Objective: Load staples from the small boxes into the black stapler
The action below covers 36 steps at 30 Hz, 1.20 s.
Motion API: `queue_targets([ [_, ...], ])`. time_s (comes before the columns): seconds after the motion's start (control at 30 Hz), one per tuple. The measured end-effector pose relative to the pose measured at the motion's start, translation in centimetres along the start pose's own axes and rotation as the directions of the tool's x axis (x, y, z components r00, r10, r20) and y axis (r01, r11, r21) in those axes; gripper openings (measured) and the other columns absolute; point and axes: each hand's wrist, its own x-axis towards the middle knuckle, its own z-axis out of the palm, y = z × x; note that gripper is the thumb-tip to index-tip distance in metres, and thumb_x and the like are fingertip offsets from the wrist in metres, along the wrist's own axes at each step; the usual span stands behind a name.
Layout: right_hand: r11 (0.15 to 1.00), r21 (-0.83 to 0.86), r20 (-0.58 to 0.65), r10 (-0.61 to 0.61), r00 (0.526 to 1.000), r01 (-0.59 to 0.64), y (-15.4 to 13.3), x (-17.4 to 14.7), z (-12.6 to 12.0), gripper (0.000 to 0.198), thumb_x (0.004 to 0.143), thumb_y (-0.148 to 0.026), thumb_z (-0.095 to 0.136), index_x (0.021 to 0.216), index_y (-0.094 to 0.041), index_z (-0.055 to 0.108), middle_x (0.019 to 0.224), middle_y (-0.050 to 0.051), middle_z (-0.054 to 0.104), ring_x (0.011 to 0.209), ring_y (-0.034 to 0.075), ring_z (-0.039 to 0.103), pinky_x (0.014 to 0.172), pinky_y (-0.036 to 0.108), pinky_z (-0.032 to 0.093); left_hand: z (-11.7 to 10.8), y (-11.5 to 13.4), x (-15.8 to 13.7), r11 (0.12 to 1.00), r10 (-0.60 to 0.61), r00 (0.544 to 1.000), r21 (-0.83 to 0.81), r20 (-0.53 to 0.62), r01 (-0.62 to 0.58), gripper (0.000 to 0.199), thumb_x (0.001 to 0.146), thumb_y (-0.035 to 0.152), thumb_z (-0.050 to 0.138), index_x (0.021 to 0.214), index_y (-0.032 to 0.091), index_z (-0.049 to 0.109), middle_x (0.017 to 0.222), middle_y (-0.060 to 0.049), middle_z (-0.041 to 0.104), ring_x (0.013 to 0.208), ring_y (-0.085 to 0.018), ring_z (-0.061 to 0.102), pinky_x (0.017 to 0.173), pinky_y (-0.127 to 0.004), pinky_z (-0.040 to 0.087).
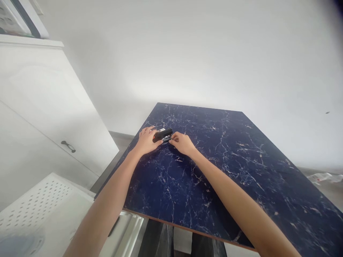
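Observation:
A black stapler with a shiny metal lower part lies on the left side of the dark blue marbled table. Around its rear end my left hand is closed, thumb on the near side and fingers over the far side. My right hand is at the stapler's front end, fingertips pinched together by the metal part; what lies between them is too small to make out. A small white patch shows just behind the stapler, partly covered by the left hand.
A white cabinet with a dark handle stands to the left. Below it is a white surface with rows of holes. A pale wall rises behind the table. Clear plastic wrapping lies beyond its right edge.

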Motion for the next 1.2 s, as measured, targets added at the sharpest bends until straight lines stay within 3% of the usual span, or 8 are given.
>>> queue_targets([
  [0.17, 0.935, -0.108, 0.145, -0.321, 0.936, 0.337, -1.1, 0.1, 1.7, 0.015, 0.089, -0.018, 0.069, 0.104, -0.022, 0.072, 0.103, 0.005, 0.076, 0.090, 0.019, 0.070, 0.082, 0.028, 0.049, -1.7, -2.1, 0.3, 0.981, -0.166, 0.983, -0.119, -0.083, 0.156, 0.042, 0.094, 0.026, 0.048, 0.133, 0.023, 0.063, 0.141, -0.009, 0.059, 0.133, -0.031, 0.048, 0.113, -0.045, 0.038],
  [0.3, 0.906, -0.154, 0.189, -0.364, 0.912, 0.394, -1.3, 1.1, 2.2, 0.020, 0.091, -0.017, 0.068, 0.110, -0.022, 0.072, 0.111, 0.006, 0.076, 0.102, 0.022, 0.069, 0.088, 0.029, 0.048, -1.8, -3.7, 0.3, 0.970, -0.242, 0.969, -0.007, 0.052, 0.242, 0.043, 0.091, 0.024, 0.052, 0.131, 0.025, 0.066, 0.136, -0.008, 0.064, 0.124, -0.032, 0.056, 0.106, -0.043, 0.042],
  [0.4, 0.916, -0.193, 0.155, -0.326, 0.933, 0.352, -0.9, 1.6, 2.1, 0.021, 0.090, -0.016, 0.068, 0.109, -0.022, 0.073, 0.110, 0.007, 0.076, 0.101, 0.023, 0.070, 0.088, 0.030, 0.049, -2.0, -3.9, 0.0, 0.973, -0.229, 0.968, 0.013, 0.101, 0.228, 0.035, 0.092, 0.031, 0.053, 0.122, 0.028, 0.072, 0.132, -0.008, 0.066, 0.119, -0.034, 0.059, 0.103, -0.045, 0.044],
  [0.6, 0.954, -0.124, 0.080, -0.266, 0.961, 0.274, 0.0, 0.3, 1.0, 0.018, 0.089, -0.018, 0.067, 0.105, -0.024, 0.074, 0.101, 0.004, 0.077, 0.088, 0.020, 0.070, 0.081, 0.030, 0.051, -3.2, -2.5, -0.8, 0.959, -0.214, 0.966, 0.218, 0.147, 0.179, 0.036, 0.086, 0.040, 0.065, 0.119, 0.029, 0.074, 0.148, -0.014, 0.050, 0.131, -0.044, 0.045, 0.105, -0.056, 0.038],
  [0.73, 0.972, -0.005, 0.070, -0.235, 0.970, 0.236, -0.6, -3.2, -0.7, 0.018, 0.090, -0.024, 0.066, 0.106, -0.026, 0.074, 0.103, 0.003, 0.077, 0.086, 0.019, 0.071, 0.081, 0.032, 0.054, -3.7, -1.7, -0.9, 0.965, -0.159, 0.977, 0.230, 0.144, 0.123, 0.023, 0.087, 0.033, 0.064, 0.103, 0.026, 0.078, 0.130, -0.013, 0.061, 0.121, -0.038, 0.052, 0.099, -0.045, 0.043],
  [0.93, 0.972, 0.224, 0.050, -0.077, 0.996, 0.064, -1.8, -8.8, -3.6, 0.022, 0.093, -0.037, 0.062, 0.110, -0.028, 0.072, 0.104, 0.003, 0.076, 0.090, 0.020, 0.072, 0.084, 0.034, 0.057, -4.4, -2.0, -0.9, 0.929, -0.335, 0.942, 0.168, 0.007, 0.329, 0.038, 0.098, 0.028, 0.043, 0.082, 0.021, 0.076, 0.090, -0.013, 0.069, 0.086, -0.029, 0.066, 0.072, -0.034, 0.045],
  [1.1, 0.821, 0.559, 0.027, 0.118, 0.993, -0.113, -0.2, -10.0, -3.9, 0.027, 0.089, -0.043, 0.068, 0.107, -0.023, 0.070, 0.097, 0.003, 0.072, 0.084, 0.019, 0.072, 0.085, 0.036, 0.059, -4.5, -1.7, -0.6, 0.926, -0.338, 0.940, 0.164, -0.040, 0.340, 0.035, 0.100, 0.027, 0.040, 0.088, 0.022, 0.073, 0.081, -0.011, 0.071, 0.083, -0.028, 0.067, 0.070, -0.032, 0.044],
  [1.2, 0.710, 0.684, 0.029, 0.203, 0.979, -0.168, 0.7, -9.9, -3.9, 0.028, 0.084, -0.042, 0.074, 0.103, -0.020, 0.071, 0.095, 0.004, 0.071, 0.086, 0.019, 0.071, 0.089, 0.037, 0.058, -4.8, -0.9, -0.5, 0.933, -0.334, 0.931, 0.086, -0.149, 0.349, 0.036, 0.103, 0.031, 0.036, 0.099, 0.021, 0.071, 0.085, -0.009, 0.073, 0.084, -0.027, 0.069, 0.072, -0.032, 0.047],
])
